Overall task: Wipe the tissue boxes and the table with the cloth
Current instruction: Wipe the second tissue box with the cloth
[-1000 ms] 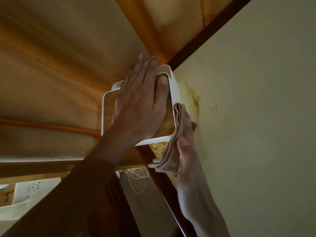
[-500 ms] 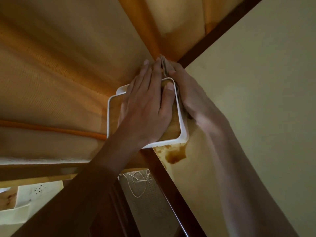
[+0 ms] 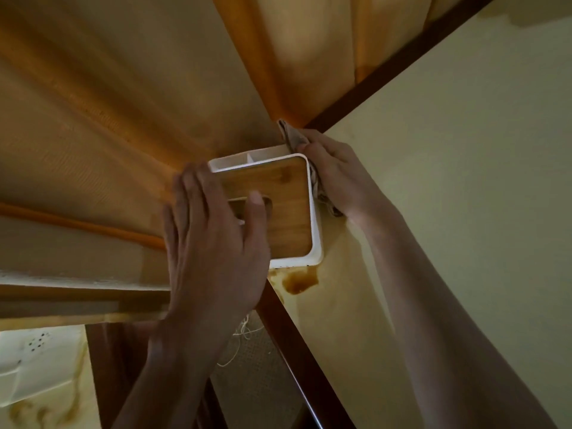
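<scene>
One tissue box [image 3: 278, 209], one cloth [image 3: 292, 139], two hands, one table [image 3: 464, 181] in view. The box sits at the far left corner of the table, against the curtain [image 3: 108, 103] that hangs behind it. Box is square with rounded corners: white plastic body, a wooden lid inset on top with a dark oblong slot near its left side, and a narrow white compartment with a divider showing along the far edge. Left hand [image 3: 216, 243] lies flat on the lid and left side of the box, fingers straight and spread past its left edge, thumb laid across the slot; it presses, grips nothing. Right hand [image 3: 334, 178] is at the right side of the box, fingers curled round the cloth and holding it against the white wall; the folded brownish cloth sticks out above the fingers at the box's far right corner and shows again below the palm. Table top is pale yellow-cream with a dark brown rim. One brown stain [image 3: 300, 281] lies on the top just beside the near right corner of the box, with fainter marks trailing from it. Below the table edge: a loose white string [image 3: 244, 331] over a woven surface, and a pale stained object at the lower left, too dim to identify.
</scene>
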`<state>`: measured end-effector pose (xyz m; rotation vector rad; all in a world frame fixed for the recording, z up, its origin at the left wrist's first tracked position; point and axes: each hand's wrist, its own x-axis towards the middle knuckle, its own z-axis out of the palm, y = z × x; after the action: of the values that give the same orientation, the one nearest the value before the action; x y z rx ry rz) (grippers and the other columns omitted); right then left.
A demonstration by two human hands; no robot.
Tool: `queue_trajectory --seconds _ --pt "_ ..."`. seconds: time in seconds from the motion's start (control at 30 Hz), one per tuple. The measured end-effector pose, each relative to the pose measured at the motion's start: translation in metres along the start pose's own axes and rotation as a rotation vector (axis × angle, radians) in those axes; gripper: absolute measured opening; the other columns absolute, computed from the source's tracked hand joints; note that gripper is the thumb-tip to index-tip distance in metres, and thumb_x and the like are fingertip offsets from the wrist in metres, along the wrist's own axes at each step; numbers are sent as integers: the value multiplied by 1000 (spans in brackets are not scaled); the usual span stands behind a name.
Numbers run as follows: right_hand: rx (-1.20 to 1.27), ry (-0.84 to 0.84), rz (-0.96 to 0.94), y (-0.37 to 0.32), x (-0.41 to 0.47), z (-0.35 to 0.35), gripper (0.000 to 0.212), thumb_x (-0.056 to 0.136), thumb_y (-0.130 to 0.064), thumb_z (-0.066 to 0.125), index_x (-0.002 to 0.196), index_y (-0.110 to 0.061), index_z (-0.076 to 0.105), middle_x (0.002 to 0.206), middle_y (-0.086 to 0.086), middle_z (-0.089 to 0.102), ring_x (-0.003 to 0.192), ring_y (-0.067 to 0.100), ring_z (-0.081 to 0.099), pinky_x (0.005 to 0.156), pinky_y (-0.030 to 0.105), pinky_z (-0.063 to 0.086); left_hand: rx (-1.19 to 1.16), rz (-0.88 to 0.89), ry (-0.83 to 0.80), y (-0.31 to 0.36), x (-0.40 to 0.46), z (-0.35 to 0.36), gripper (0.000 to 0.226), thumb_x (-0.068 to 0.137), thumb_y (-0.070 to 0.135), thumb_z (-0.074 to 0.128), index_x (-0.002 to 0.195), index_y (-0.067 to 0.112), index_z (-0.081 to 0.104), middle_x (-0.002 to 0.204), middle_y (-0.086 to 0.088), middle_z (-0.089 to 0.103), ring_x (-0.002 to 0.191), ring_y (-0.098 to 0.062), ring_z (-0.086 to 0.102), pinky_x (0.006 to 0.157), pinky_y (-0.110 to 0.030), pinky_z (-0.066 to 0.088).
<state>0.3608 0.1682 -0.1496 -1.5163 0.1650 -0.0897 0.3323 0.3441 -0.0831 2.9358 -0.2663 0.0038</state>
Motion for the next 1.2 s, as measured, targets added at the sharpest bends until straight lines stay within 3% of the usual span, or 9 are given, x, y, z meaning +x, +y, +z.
queue_trajectory --seconds 0.1,0.3,0.43,0.53,0.7,0.77,0.87,1.0,1.2 --pt "7 14 -28 6 -12 -2 34 111 -19 37 126 -15 66 104 6 73 98 18 69 86 34 56 -25 -96 -33 -8 -19 8 88 91 76 7 160 22 -6 170 -5 -7 156 -20 -9 125 -46 -5" --pt "66 40 -7 9 -39 -19 34 112 -17 33 128 -10 62 99 6 71 91 17 71 73 27 56 -127 37 -31 -19 -1 11 90 92 77 11 162 22 -4 170 1 -3 155 -11 -4 124 -36 -6" --pt "70 156 -14 9 -59 -17 32 111 -13 35 129 -13 61 100 0 73 91 16 74 72 25 59 -142 173 -101 -23 19 4 82 96 73 16 162 25 4 169 4 11 154 -15 11 125 -53 13" --pt "110 172 -41 13 -79 -17 34 112 -14 35 138 -16 56 113 0 72 102 15 72 77 27 61 -149 252 -163 -17 31 -1 79 97 72 16 162 27 6 167 7 17 152 -15 18 123 -55 20" --pt "216 97 -73 22 -115 -3 45 110 -25 36 154 -15 40 135 9 59 122 29 63 90 45 60 -109 319 -227 -2 43 -5 70 102 63 19 162 28 5 169 12 5 144 7 -5 127 -44 2" --pt "269 108 -67 21 -126 5 46 110 -24 36 157 -23 37 138 4 58 125 26 61 94 44 59 -133 307 -254 8 45 -5 67 103 60 21 161 31 6 169 15 4 142 9 -5 127 -44 2" --pt "302 161 -53 20 -139 15 47 112 -21 36 158 -30 32 150 -10 49 135 2 51 103 23 50 -170 302 -230 20 52 2 66 104 61 21 162 31 12 169 13 8 150 2 0 127 -42 0" --pt "286 186 -37 24 -149 25 52 111 -33 32 161 -40 20 168 -18 21 156 6 17 126 51 24 -196 345 -182 30 60 12 68 100 72 17 157 37 19 162 12 28 152 -17 23 123 -56 17" --pt "332 166 5 28 -148 27 55 107 -52 30 160 -49 14 167 -24 16 157 7 11 125 59 16 -229 301 -229 32 61 9 56 106 59 21 159 43 16 166 20 13 155 -9 5 126 -51 4"
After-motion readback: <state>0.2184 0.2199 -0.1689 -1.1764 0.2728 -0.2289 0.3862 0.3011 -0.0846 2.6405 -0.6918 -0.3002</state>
